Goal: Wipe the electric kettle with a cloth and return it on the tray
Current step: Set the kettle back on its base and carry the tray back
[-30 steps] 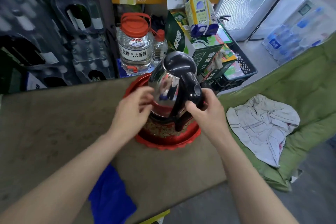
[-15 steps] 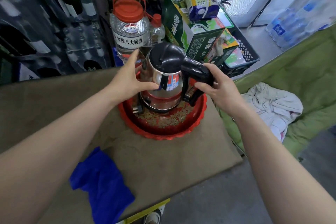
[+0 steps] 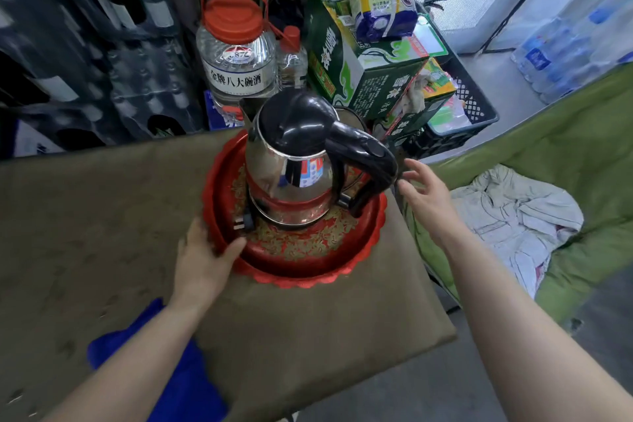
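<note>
— Where is the electric kettle (image 3: 291,161)?
— It stands upright on the red tray (image 3: 363,260), and the tray sits on the brown table (image 3: 85,216).

— What does the kettle look like?
— Its body is shiny silver metal, like a mirror. You can see red and blue spots shining in it. The lid on top is black and round. A fat black handle (image 3: 363,161) curves down the right side. A black plug (image 3: 244,221) lies in the tray, just beside the kettle's bottom.

— And the tray?
— It is round with a wavy rim and a gold pattern inside.

— What is the left hand (image 3: 202,260) doing?
— It grips the near left rim of the tray, thumb on the inside.

— And the right hand (image 3: 428,195)?
— It is open with the fingers spread wide. It holds nothing and is just beside the handle, not touching it.

— Where is the cloth?
— The blue cloth (image 3: 185,384) lies on the table near the front edge, partly under the left arm
</note>
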A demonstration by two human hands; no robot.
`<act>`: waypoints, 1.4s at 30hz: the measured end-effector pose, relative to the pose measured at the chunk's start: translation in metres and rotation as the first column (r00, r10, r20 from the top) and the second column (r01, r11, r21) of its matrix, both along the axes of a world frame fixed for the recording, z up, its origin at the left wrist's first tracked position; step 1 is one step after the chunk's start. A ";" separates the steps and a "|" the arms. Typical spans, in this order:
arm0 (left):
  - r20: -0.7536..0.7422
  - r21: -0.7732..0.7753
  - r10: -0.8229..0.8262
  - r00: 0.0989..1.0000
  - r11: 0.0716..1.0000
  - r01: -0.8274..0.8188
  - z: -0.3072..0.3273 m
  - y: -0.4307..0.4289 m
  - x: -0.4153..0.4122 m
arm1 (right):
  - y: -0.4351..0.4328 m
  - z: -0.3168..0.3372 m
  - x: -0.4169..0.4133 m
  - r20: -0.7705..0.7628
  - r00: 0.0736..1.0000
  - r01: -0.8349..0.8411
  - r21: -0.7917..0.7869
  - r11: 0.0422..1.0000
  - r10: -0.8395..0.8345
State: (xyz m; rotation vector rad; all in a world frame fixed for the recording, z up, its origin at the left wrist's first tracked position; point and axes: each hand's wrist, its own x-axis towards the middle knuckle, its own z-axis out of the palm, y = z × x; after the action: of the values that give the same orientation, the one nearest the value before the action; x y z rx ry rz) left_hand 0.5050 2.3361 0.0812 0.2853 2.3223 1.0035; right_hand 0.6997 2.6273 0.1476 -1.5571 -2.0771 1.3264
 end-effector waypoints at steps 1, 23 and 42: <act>0.018 0.001 -0.015 1.000 1.000 0.015 -0.007 0.002 0.007 | 0.010 -0.009 -0.009 0.039 0.999 -0.033 0.016 0.999 0.033; 0.255 0.074 0.331 0.909 0.930 -0.359 -0.009 0.009 -0.011 | 0.026 -0.061 -0.037 -0.008 1.000 -0.026 -0.327 0.945 0.025; 0.289 0.254 0.382 0.878 0.853 -0.455 0.097 -0.192 0.023 | -0.177 0.048 0.006 -0.247 0.969 -0.100 -0.327 0.940 0.017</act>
State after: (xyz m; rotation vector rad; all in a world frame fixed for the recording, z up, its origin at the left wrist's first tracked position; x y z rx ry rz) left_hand 0.5278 2.1441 0.1785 -0.2284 2.0452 1.5423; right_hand 0.7056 2.4499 0.1955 -1.3725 -1.8327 1.8723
